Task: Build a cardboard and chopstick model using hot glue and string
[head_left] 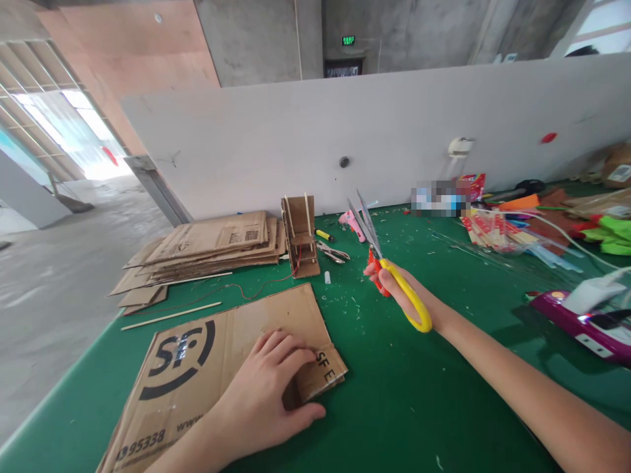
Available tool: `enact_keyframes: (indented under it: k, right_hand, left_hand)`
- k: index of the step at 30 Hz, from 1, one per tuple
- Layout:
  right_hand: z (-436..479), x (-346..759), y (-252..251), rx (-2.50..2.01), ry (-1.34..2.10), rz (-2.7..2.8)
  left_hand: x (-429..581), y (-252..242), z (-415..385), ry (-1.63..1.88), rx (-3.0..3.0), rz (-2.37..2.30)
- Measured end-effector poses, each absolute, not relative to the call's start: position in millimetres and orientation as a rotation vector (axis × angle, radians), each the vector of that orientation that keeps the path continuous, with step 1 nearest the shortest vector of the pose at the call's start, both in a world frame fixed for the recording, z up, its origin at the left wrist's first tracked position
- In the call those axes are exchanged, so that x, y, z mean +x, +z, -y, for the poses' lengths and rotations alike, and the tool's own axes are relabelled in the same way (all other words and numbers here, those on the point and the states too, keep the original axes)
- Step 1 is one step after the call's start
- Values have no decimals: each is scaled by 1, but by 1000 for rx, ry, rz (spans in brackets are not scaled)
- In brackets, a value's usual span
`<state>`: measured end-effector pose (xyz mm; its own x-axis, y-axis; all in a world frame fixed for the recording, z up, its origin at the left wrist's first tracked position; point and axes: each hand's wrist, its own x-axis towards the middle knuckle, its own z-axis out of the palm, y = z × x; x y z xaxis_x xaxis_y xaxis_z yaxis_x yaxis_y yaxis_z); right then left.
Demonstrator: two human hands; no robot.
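My right hand (401,289) holds a pair of scissors (373,240) above the green table. One handle loop is yellow, and a red-orange part shows by my fingers; the blades point up and away, slightly apart. My left hand (271,384) rests with fingers spread on a flattened cardboard box (236,328) printed with a black SF logo. Its thumb reaches past the cardboard's right edge, near a folded flap. Behind the cardboard stands a small cardboard construction (300,246) with sticks on its face and a thin red wire running from it.
Stacked cardboard sheets (207,243) lie at the back left, with wooden sticks (170,316) in front. Pliers (334,251) and a pink glue gun (352,225) lie near the white partition (296,144). At right are a purple power strip (582,325), a cable and mixed craft supplies (493,230).
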<state>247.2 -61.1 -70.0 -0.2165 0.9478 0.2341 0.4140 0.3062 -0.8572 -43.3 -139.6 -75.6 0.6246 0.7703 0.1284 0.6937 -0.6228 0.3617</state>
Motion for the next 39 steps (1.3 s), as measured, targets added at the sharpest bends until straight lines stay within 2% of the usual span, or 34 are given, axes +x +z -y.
enact_keyframes:
  k: [6,12,19,28,32,36,39]
  right_hand:
    - [60,246,-70,-1219,876,1786]
    - [59,246,-73,-1214,870,1775]
    - [59,251,-66,-1381,774,1780]
    - [65,253,-45,-1365,1036,1493]
    - [63,268,-35,-1562,808,1533]
    - [59,294,-34,-2003,188,1752]
    - [58,305,-39,-2222,-30,1796]
  left_hand:
    - [-49,-63,134,428,2567,-1140]
    - [-50,-64,130,306,2642,-979]
    - [-50,-64,129,259,2642,-987]
    - [-53,-74,139,301,2726,-1026]
    - [-63,-87,136,294,2705,-1001]
    - [-65,-89,135,290,2695,-990]
    - [-64,-88,137,309,2692,-994]
